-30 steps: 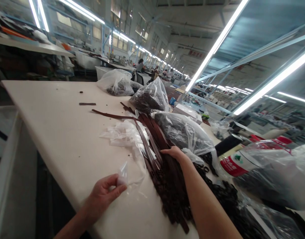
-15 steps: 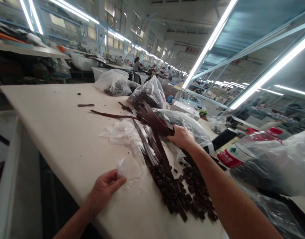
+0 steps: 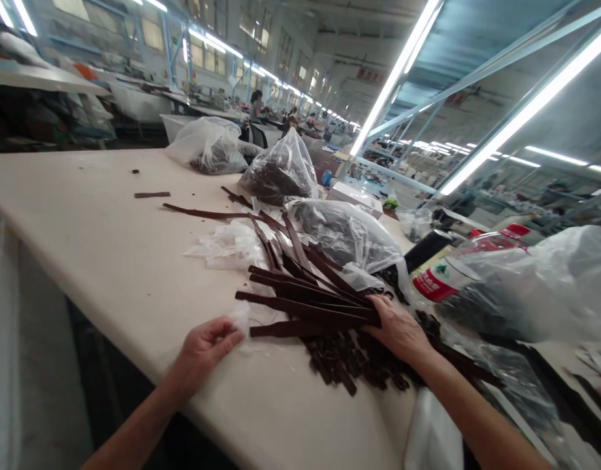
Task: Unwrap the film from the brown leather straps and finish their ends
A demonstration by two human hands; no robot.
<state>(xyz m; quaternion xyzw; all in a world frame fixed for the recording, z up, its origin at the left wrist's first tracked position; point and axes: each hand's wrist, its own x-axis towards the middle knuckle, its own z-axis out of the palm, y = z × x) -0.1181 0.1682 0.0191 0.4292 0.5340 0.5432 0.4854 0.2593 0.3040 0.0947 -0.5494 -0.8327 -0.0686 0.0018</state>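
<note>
My left hand (image 3: 207, 349) pinches a small clear plastic bag (image 3: 240, 321) near the table's front edge. In my right hand (image 3: 398, 326) is a fanned bundle of dark brown straps (image 3: 313, 303), gripped at its right end. The straps' free ends point left, and the nearest tips come close to the plastic bag; whether any tip is inside it I cannot tell. Beneath the bundle lies a pile of small dark brown loops (image 3: 337, 362). More loose straps (image 3: 266, 241) and a heap of thin clear bags (image 3: 227, 243) lie just beyond.
Several plastic sacks of dark pieces (image 3: 281, 173) stand along the table's far side. To the right are a red-capped bottle (image 3: 440, 277), a black cylinder (image 3: 428, 250) and a white box (image 3: 354, 198). One short strip (image 3: 152, 194) lies on the pale table (image 3: 109, 248).
My right hand has come nearer with the strap bundle, whose free ends have swung round to point left toward the plastic bag. My left hand keeps its pinch. The view has shifted slightly.
</note>
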